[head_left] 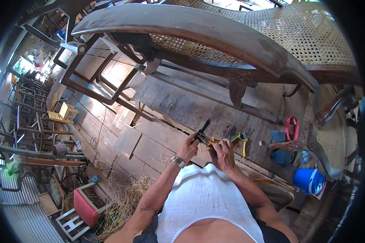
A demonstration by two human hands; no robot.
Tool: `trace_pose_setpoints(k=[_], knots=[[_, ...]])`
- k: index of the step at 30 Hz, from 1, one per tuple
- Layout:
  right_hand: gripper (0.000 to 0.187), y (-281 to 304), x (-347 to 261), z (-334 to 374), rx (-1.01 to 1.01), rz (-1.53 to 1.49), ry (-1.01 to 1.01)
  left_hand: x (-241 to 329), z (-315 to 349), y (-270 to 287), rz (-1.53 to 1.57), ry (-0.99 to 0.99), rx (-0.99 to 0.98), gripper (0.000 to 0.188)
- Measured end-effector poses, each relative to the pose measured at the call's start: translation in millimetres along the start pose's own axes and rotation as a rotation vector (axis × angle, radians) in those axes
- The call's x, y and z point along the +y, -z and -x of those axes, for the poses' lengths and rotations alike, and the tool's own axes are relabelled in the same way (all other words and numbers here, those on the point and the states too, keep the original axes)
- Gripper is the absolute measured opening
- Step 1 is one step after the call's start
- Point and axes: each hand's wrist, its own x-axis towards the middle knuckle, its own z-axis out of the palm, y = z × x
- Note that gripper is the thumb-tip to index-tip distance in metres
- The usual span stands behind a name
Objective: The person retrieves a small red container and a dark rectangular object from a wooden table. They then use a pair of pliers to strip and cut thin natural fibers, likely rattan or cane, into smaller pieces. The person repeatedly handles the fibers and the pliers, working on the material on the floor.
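Observation:
My left hand [188, 149], with a metal watch on its wrist, is closed around a slim black tool [203, 130] that points up and away from me. Close beside it, my right hand [224, 154] has its fingers curled over a small yellow-orange piece [212, 142], whose kind I cannot make out. The two hands almost meet in front of my white shirt. Just past the right hand, yellow-handled hand tools [244, 146] lie on a stained wooden bench [178, 105].
A large dark wooden chair frame with a woven cane seat [300, 36] spans the far side. At right stand a blue bucket [308, 180], a red container [291, 128] and another cane chair [330, 143]. Loose cane strips [127, 194] and a red-seated chair [85, 207] are at lower left.

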Motion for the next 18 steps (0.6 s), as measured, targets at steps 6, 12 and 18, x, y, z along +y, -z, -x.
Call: trace_pose_setpoints(k=[6, 12, 18], knots=[[0.047, 7.5, 8.5, -0.3, -0.059, -0.045, -0.12, -10.1, -7.4, 7.5, -0.102, -0.061, -0.07, 0.042], [0.059, 3.1, 10.2, 5.3, -0.368, -0.045, -0.293, -17.5, -10.7, 11.6, -0.084, -0.036, -0.109, 0.035], [0.049, 9.8, 7.0, 1.4, -0.367, -0.067, -0.213, -11.4, -2.7, 8.1, -0.043, 0.075, -0.043, 0.03]])
